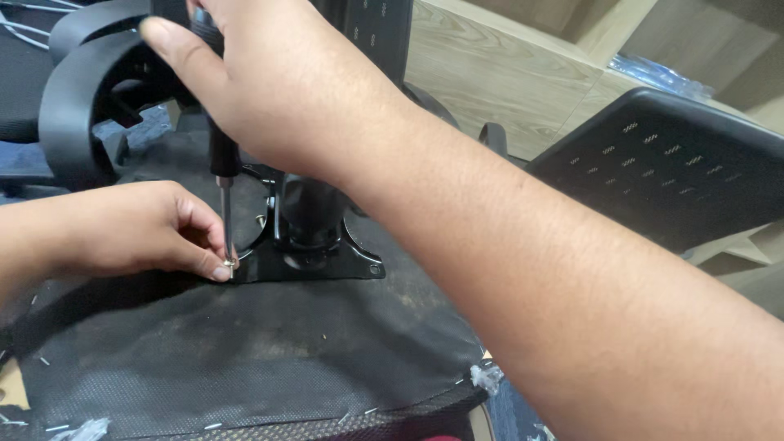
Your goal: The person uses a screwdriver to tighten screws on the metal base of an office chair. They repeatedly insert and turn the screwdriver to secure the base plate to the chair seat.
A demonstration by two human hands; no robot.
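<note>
A furniture assembly workshop. Black chair armrests [77, 106] and a perforated chair panel [665, 167] lie about. An upturned seat [245, 359] with stapled fabric rests before wooden boards [490, 73].

A black metal mounting plate [314, 265] is set on the black fabric-covered seat underside [245, 351]. A screw [229, 264] is placed at its left corner, under the screwdriver [222, 175]. A black perforated panel [661, 163] is seen to the right.

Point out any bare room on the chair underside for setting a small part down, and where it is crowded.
The black fabric is bare between the metal plate and the stapled front edge. It is crowded at the plate's left corner, where the left hand pinches a screw under the screwdriver gripped by the right hand.
</note>
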